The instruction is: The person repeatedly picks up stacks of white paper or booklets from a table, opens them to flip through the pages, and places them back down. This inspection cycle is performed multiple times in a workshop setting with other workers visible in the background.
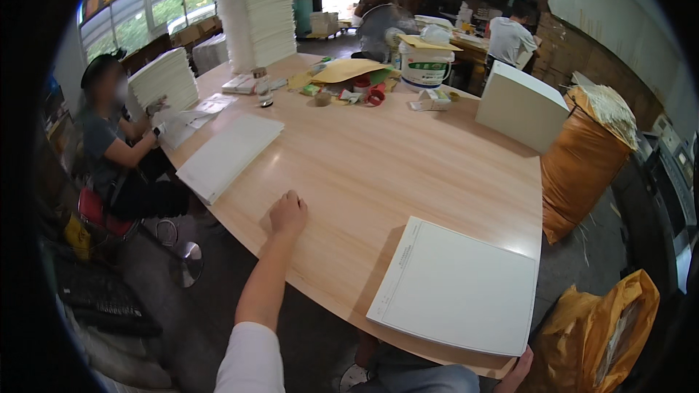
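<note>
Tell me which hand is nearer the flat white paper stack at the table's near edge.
Right. The right hand touches the flat white paper stack at its corner; the left hand rests apart, leftward.

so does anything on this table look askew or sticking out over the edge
Yes. The white paper stack near the right hand sits turned at an angle, its near corner past the rim of the wooden table. The left hand rests on the table edge, away from it.
</note>
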The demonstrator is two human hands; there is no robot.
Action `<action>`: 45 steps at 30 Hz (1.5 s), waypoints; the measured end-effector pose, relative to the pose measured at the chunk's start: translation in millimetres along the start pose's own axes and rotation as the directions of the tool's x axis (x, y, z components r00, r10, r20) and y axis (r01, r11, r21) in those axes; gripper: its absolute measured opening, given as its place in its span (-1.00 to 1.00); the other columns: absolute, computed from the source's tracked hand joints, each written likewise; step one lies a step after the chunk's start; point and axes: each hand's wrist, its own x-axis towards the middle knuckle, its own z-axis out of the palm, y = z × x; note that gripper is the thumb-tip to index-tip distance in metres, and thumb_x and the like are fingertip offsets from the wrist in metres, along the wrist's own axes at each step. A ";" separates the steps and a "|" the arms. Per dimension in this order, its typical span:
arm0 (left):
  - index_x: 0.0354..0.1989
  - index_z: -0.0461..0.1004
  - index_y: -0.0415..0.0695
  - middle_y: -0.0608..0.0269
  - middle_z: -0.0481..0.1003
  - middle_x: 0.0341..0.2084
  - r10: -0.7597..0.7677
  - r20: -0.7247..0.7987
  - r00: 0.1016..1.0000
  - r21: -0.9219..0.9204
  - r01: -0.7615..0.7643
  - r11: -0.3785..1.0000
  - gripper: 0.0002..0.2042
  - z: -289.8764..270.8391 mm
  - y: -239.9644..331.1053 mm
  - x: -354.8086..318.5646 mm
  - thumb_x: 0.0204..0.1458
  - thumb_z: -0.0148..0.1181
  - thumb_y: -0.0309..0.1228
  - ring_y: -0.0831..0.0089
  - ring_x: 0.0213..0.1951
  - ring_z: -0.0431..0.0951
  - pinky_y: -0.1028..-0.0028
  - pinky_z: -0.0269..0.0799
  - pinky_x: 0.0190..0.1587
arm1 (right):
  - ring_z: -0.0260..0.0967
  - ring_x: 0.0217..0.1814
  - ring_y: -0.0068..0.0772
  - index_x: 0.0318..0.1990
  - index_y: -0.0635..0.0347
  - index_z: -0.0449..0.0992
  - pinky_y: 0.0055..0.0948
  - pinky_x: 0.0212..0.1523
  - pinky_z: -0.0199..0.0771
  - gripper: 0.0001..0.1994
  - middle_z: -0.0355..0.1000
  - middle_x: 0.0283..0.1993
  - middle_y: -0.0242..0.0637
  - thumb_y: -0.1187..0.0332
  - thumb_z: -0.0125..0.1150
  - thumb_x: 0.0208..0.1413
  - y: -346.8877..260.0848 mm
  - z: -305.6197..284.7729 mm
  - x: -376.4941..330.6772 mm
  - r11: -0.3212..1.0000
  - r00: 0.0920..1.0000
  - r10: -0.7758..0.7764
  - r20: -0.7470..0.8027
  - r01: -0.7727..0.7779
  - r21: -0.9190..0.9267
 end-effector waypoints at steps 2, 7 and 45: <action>-0.16 0.48 -0.15 0.04 0.58 -0.19 0.038 -0.032 0.999 -0.009 -0.038 0.999 -0.80 -7.4 -6.2 -17.2 0.27 0.19 -0.26 0.00 -0.07 0.60 0.04 0.52 0.02 | 0.42 0.22 -0.24 0.22 0.37 0.49 -0.24 0.31 0.37 -0.48 0.49 0.18 -0.16 0.03 -0.11 0.55 -0.1 5.3 -1.6 0.999 1.000 -0.010 -0.016 0.011 0.043; -0.16 0.51 -0.14 0.04 0.59 -0.22 0.101 -0.055 0.993 -0.071 -0.105 0.992 -0.81 -21.7 0.7 -64.8 0.27 0.19 -0.27 0.02 -0.12 0.61 0.06 0.53 -0.05 | 0.40 0.18 -0.33 0.19 0.36 0.46 -0.32 0.25 0.34 -0.48 0.44 0.11 -0.21 0.01 -0.17 0.58 -43.6 21.0 0.2 0.991 0.997 -0.037 0.073 0.027 0.135; 0.35 0.39 -0.34 -0.05 0.49 0.25 0.159 0.072 0.985 -0.849 -0.023 0.529 -0.56 -61.2 150.0 -326.7 0.31 0.15 -0.49 0.10 0.28 0.44 0.22 0.31 0.37 | 0.36 0.37 -0.21 0.34 0.46 0.39 -0.29 0.45 0.26 -0.55 0.43 0.34 -0.05 0.50 -0.05 0.34 -80.2 13.7 18.9 0.959 0.996 0.053 0.067 -0.069 0.273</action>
